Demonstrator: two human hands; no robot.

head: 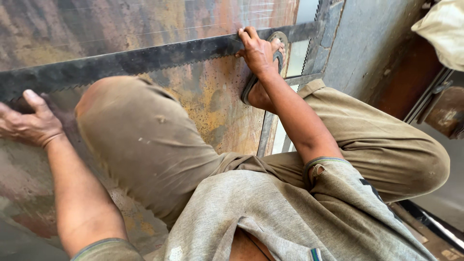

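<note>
Hands on long toothed saw blade (145, 60): left hand (29, 125) gripped near-left end, right hand (256, 50) clamped far-right, over rusty steel sheet (212, 106).

You have one view only, from the camera on your head, tilted steeply down and slightly forward over your bent knees. It sits close: your forearms fill the foreground, and beyond your fingertips lie the long toothed blade (145, 60) and the rusty metal sheet (212, 106), crossing the frame's upper half.
</note>
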